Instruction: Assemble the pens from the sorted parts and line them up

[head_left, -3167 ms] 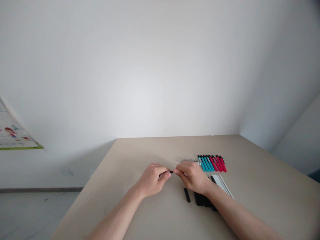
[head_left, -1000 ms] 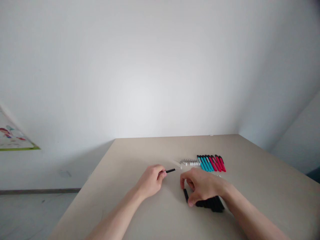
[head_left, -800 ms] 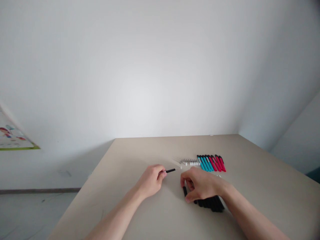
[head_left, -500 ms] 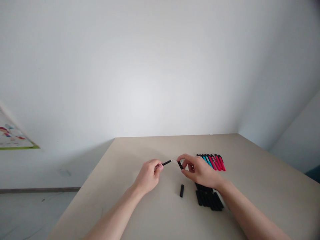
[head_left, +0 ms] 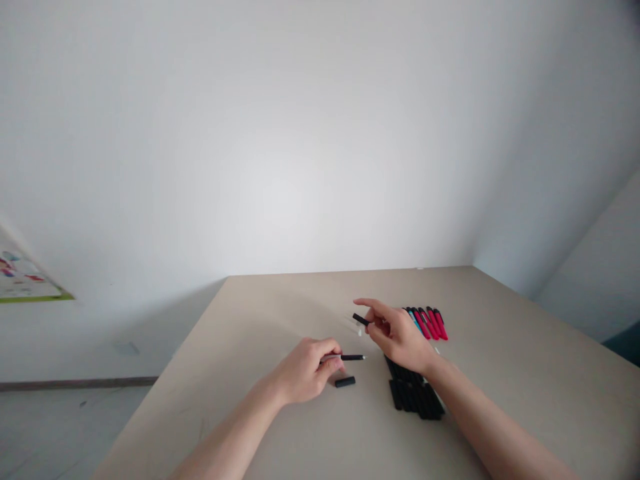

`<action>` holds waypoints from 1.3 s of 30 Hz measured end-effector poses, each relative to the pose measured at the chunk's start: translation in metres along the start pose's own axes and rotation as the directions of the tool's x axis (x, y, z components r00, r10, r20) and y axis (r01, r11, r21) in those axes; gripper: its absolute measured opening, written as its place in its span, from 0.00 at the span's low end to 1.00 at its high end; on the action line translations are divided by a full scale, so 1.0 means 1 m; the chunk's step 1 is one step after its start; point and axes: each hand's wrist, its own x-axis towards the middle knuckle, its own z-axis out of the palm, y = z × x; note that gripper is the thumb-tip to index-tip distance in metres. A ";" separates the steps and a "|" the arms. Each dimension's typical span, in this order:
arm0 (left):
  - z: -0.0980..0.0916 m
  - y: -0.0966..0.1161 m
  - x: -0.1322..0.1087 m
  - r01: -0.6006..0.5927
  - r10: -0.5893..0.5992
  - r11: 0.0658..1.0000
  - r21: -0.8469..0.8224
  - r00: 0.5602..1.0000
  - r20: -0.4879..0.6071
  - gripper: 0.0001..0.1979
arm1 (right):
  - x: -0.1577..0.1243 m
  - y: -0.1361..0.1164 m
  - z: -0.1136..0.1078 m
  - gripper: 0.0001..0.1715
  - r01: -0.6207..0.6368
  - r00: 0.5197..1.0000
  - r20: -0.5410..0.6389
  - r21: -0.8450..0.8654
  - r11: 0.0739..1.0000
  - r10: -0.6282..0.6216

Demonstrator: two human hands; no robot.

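Note:
My left hand [head_left: 313, 369] is closed around a slim pen [head_left: 353, 358] with a dark front section and a pale tip pointing right. A short black tube-like piece [head_left: 345, 382] lies on the table at the fingers of this hand; whether they touch it I cannot tell. Farther back, my right hand [head_left: 395, 333] pinches another short black piece [head_left: 361, 320] between thumb and fingers, index finger stretched out. Small clear or whitish bits [head_left: 359, 331] show on the table just below that piece. Several black pieces [head_left: 417, 398] lie in rows under and beside my right wrist.
Behind my right hand several red pens [head_left: 434, 325] and blue pens [head_left: 415, 319] with black ends lie side by side, partly hidden. The beige table [head_left: 280, 300] meets a white wall [head_left: 300, 167]. A poster [head_left: 27, 280] hangs at far left.
My left hand has moved right and toward me with the pen. The loose black piece has turned sideways and shifted left. My right hand has tilted its piece and extended the index finger.

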 end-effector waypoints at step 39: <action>0.031 0.030 -0.002 0.052 -0.046 0.996 0.074 0.996 -0.081 0.10 | 0.004 -0.001 0.001 0.17 -0.139 0.977 -0.169 -0.032 0.990 0.131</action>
